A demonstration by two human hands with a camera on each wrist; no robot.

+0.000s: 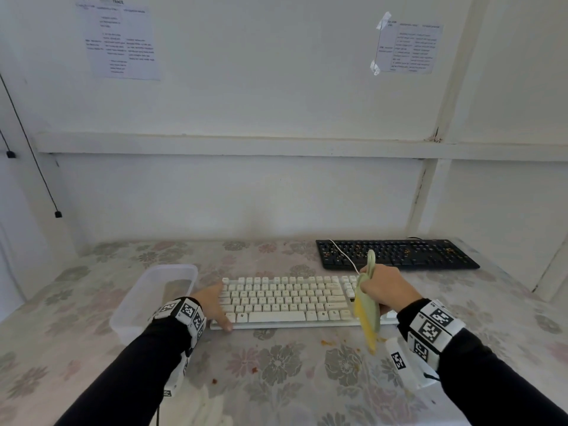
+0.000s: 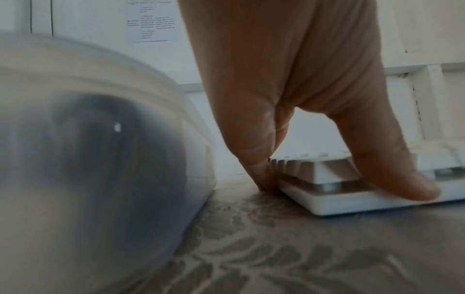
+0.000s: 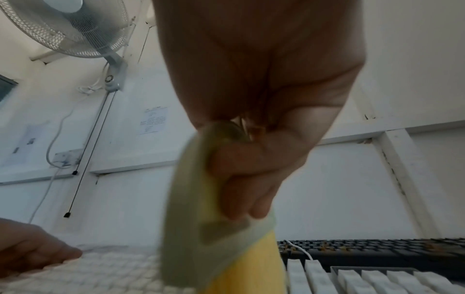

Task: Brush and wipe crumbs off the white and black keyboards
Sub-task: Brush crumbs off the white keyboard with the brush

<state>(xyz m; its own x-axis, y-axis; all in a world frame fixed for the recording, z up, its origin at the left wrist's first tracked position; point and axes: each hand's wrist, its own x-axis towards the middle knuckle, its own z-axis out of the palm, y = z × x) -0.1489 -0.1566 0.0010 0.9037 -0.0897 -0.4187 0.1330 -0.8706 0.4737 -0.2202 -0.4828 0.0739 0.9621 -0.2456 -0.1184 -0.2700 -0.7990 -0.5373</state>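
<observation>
While the white keyboard (image 1: 285, 302) lies at the centre of the flowered table (image 1: 276, 379), its 9 o'clock end is steadied by the left hand (image 1: 215, 305), fingers straight, thumb pressed on the front edge. A yellow-green cloth (image 1: 367, 315) is gripped in the curled right hand (image 1: 385, 287) and hangs over the 3 o'clock end. The black keyboard (image 1: 396, 253), at 1 o'clock and well apart, is seen speckled with orange crumbs (image 1: 358, 247). A loose swipe could likely scatter crumbs onto the table, where some already lie at 6 o'clock (image 1: 327, 342), or snag the white cable (image 1: 344, 255) draped across the black keyboard. A clear plastic tub (image 1: 153, 299) sits just beside the left hand at 9 o'clock, crowding any sweep that way.
</observation>
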